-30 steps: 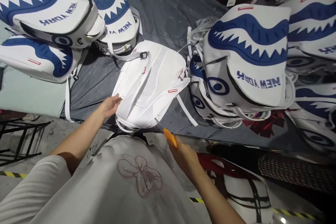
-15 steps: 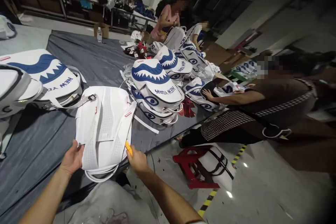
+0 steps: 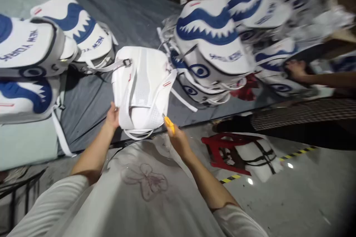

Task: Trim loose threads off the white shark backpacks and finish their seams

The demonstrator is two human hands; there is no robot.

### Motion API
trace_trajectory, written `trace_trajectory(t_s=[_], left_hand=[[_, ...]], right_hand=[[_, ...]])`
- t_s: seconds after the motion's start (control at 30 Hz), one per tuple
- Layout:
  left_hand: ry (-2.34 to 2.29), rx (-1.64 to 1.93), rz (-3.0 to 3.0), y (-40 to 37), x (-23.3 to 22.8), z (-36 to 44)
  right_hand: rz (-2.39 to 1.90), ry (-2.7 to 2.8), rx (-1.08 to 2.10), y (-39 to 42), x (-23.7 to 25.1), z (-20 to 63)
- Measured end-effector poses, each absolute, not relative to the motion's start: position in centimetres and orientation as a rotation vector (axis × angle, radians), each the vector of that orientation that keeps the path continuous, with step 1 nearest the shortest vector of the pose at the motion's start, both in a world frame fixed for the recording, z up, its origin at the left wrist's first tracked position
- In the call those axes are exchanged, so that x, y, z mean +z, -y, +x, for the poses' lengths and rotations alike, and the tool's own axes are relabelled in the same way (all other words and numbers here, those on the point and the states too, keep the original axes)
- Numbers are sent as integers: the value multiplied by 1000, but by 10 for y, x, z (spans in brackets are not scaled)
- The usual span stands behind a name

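1. The left hand (image 3: 112, 117) gripped the near left edge of the white backpack (image 3: 141, 89), fingers curled onto the fabric.
2. The backpack lay back-panel up at the near edge of the grey table cover (image 3: 133, 11).
3. The right hand (image 3: 178, 140) was closed around an orange tool (image 3: 169, 124), its tip touching the backpack's near right corner.
4. Shark-print backpacks (image 3: 214, 44) were piled just to the right.

Grey cloth-covered table (image 3: 130, 11), glossy grey floor (image 3: 292, 200) with yellow-black tape (image 3: 294, 153), red stool (image 3: 222, 148) beside it.
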State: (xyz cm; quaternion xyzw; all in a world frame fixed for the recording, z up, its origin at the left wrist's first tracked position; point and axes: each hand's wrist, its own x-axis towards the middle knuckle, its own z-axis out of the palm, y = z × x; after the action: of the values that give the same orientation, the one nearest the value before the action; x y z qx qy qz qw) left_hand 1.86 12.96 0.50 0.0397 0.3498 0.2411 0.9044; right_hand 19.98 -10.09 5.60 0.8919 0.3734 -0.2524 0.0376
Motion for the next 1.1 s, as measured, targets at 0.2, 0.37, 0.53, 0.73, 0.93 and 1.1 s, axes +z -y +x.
trace_trajectory(t_s=[0.2,0.37,0.53,0.73,0.93,1.1], left_hand=[[-797,513,120,-126,-3,21],[-763,503,188,-122,1,22],[-939,487,297,-127,0,25],[-1088,454,610,-92,62,17],[-830,753,1861,-54,0,-3],[-522,668,2162,-57,-52,34]], right_hand=[[2748,-1015,-947,142,68,193],[2688,-1068,-1124,198,84,153],[2492,-1139,-1193,173,64,134],[2576,-1162,-1154,150,72,131],[2849,-1216,-959,146,60,128],[2951,-1266,-892,154,53,126]])
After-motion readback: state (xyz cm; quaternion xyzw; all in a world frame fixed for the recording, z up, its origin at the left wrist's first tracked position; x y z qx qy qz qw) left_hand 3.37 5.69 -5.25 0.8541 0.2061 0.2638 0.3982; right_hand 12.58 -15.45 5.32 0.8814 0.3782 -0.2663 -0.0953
